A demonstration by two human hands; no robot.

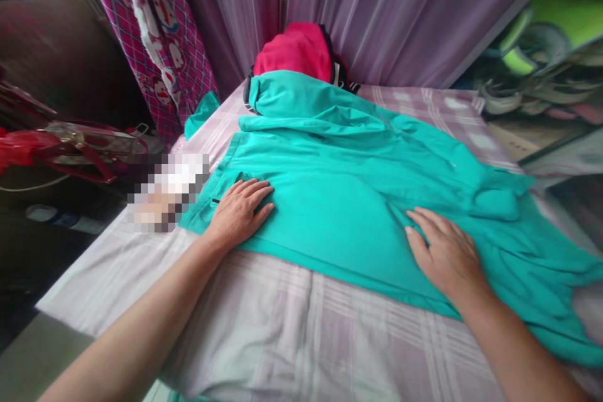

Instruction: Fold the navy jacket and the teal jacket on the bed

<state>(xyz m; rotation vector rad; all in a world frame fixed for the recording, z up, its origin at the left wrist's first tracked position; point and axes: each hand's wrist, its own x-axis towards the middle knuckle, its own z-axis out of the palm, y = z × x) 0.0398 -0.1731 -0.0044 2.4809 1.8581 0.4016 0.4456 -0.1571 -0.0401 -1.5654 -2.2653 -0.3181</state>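
A teal garment [325, 207] is spread over a plaid cloth, its wider end toward the right and a straight edge at the left. My left hand [240, 207] lies flat on it near that left edge, fingers apart, beside a small dark mark. On the garment's right part rests my right hand [445, 251], palm down with fingers spread. Neither hand grips anything. Folds of teal cloth are bunched along the far side, against a pink and black item [296, 50].
The plaid cloth [282, 308] covers the surface beneath. Behind hang purple curtains [377, 6] and a patterned cloth [155, 31]. A blurred-out patch [167, 195] lies at the left. Shoes [499, 97] stand on a rack at the right. Red metal parts [94, 160] are at the left.
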